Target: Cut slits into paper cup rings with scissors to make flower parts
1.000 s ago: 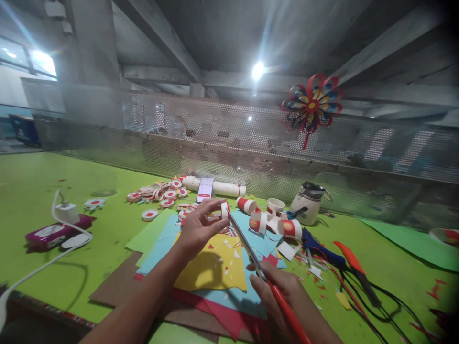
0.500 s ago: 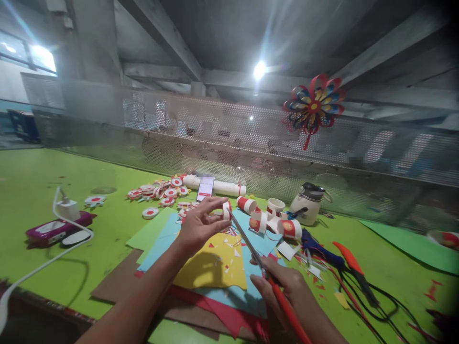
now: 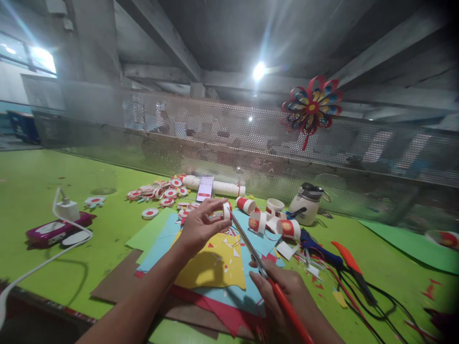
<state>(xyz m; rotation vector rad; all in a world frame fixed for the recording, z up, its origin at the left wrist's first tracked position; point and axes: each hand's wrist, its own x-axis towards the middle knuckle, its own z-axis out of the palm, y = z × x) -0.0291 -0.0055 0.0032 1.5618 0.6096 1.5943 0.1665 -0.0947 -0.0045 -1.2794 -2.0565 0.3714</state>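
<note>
Between its thumb and fingers my left hand (image 3: 201, 222) pinches a small red and white paper cup piece (image 3: 227, 211), held up over the paper sheets. My right hand (image 3: 283, 282) is closed around red-handled scissors (image 3: 260, 270). Their long metal blades slant up and left, with the tips at the cup piece's right edge. Whether the blades are cutting into it I cannot tell. Below lies a yellow sheet (image 3: 211, 272) strewn with red and white scraps, on top of light blue sheets (image 3: 256, 291).
Several cut paper cups (image 3: 289, 229) lie right of centre, before a lidded jug (image 3: 306, 204). Left of them are a phone (image 3: 204, 188) and a pile of red and white discs (image 3: 158, 191). A hot glue gun (image 3: 321, 251), orange-handled tool (image 3: 353, 272) and cables lie right; a purple power strip (image 3: 59, 227) left.
Both hands stay almost in place, with the cup piece and scissors held as before. The view has shifted very slightly.
</note>
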